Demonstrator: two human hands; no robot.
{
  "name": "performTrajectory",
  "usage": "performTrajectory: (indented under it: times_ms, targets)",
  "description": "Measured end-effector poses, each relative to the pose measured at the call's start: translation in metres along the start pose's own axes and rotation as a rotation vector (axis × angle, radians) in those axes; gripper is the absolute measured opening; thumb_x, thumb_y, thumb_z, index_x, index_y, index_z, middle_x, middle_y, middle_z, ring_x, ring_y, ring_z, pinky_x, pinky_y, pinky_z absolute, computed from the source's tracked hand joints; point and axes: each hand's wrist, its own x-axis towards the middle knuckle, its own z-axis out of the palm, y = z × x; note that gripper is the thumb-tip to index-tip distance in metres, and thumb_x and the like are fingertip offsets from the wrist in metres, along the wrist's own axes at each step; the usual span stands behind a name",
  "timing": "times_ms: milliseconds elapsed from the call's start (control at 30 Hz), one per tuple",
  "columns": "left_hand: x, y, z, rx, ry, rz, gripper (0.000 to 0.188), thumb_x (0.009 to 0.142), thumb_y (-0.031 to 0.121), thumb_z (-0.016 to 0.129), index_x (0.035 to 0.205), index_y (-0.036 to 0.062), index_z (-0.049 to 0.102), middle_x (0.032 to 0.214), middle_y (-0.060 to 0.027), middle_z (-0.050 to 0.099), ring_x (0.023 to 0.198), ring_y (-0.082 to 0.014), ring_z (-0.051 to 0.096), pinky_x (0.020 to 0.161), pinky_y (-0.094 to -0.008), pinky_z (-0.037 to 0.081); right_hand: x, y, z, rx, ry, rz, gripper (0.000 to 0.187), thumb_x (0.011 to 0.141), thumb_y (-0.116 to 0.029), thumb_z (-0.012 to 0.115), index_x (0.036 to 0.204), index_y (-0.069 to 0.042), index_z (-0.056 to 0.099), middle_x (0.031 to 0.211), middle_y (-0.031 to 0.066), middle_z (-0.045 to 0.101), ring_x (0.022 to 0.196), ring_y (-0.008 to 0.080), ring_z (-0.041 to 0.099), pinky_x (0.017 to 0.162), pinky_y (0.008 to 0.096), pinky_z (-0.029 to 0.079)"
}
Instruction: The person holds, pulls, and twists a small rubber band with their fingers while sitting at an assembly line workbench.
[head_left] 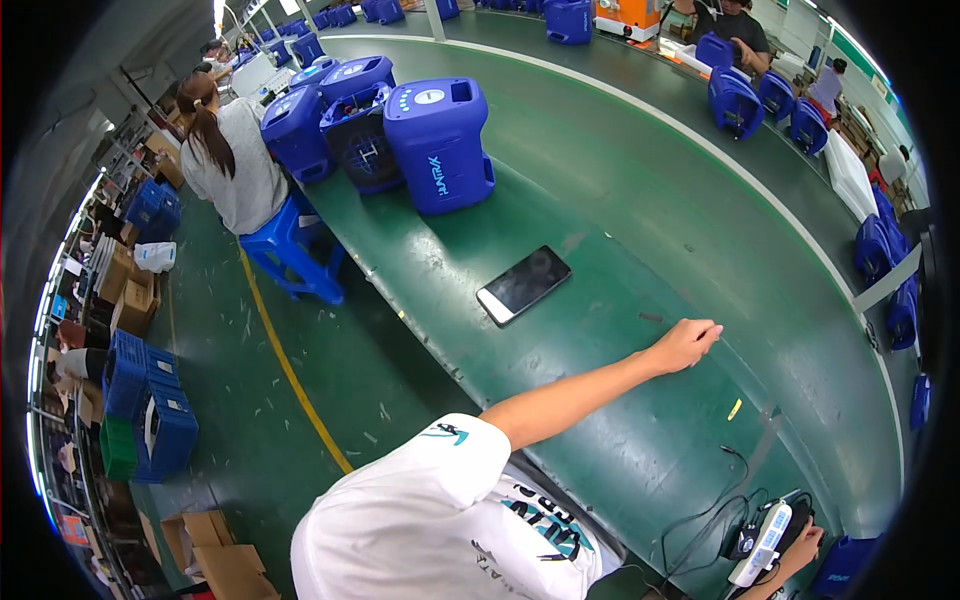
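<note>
My left hand (685, 345) rests over the green workbench (600, 380), its fingers curled closed; whether something small is in them I cannot make out. Up and left of it a black-screened smartphone (525, 285) lies flat on the bench. At the lower right, my right hand (802, 547) is beside a white power strip (763, 545), its fingers closed around something dark, partly hidden by the strip. Black plugs and cables (710, 515) lie tangled next to the strip. A small yellow piece (735, 409) is on the bench between my hands.
Several blue plastic housings (438, 150) stand at the bench's far end. A person (225, 150) sits there on a blue stool (290, 250). Across the green belt (640, 170) are more blue housings (735, 103) and people. Blue crates (165, 425) and a cardboard box (225, 555) stand left on the floor.
</note>
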Motion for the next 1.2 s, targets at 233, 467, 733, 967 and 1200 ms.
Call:
performTrajectory:
  times_ms: [233,467,733,967,1200]
  targets:
    - [0.008,-0.037,-0.003,-0.266,0.017,-0.051,0.030,0.115,0.031,0.046,0.100,0.0050,0.048,0.076,0.0003,0.047,0.064,-0.0098,0.045,0.056,-0.0300,0.041,0.006,0.010,0.009,-0.013,0.024,-0.073,0.048,0.108,-0.047,0.058,0.089,-0.002,0.057,0.074,0.0194,0.064,0.069,0.0401,0.063,0.068,0.0506,0.049]
    - [0.021,-0.030,0.000,-0.073,0.026,0.044,0.020,0.107,0.025,0.067,0.101,0.0140,0.053,0.073,0.0043,0.048,0.058,-0.0051,0.046,0.048,-0.0239,0.038,0.017,-0.021,-0.055,0.226,-0.080,-0.145,0.033,0.102,-0.029,0.070,0.102,0.003,0.066,0.085,0.0225,0.067,0.074,0.0349,0.061,0.071,0.0466,0.050]
    - [0.009,0.002,0.002,0.023,-0.171,-0.130,0.023,0.108,0.018,0.063,0.118,0.0001,0.074,0.101,-0.0107,0.079,0.067,-0.0094,0.065,0.056,-0.0211,0.047,-0.024,-0.259,-0.147,0.508,0.278,-0.097,0.014,0.102,-0.017,0.068,0.105,-0.002,0.070,0.083,0.0123,0.069,0.071,0.0205,0.066,0.065,0.0357,0.051]
    - [0.013,-0.011,0.005,0.033,-0.221,-0.080,0.028,0.111,0.019,0.057,0.122,-0.0037,0.069,0.105,-0.0126,0.078,0.071,-0.0096,0.064,0.057,-0.0218,0.049,-0.066,-0.374,-0.003,0.709,0.017,-0.877,0.015,0.094,-0.022,0.074,0.091,-0.009,0.067,0.084,0.0083,0.066,0.081,0.0294,0.069,0.073,0.0420,0.056]
    - [0.016,-0.001,0.009,0.008,-0.107,-0.122,0.022,0.108,0.015,0.063,0.121,-0.0030,0.066,0.104,-0.0140,0.078,0.071,-0.0104,0.066,0.056,-0.0214,0.049,-0.062,-0.409,0.053,0.820,0.081,-0.742,0.013,0.093,-0.019,0.072,0.090,-0.008,0.065,0.081,0.0062,0.068,0.075,0.0265,0.069,0.063,0.0401,0.055]
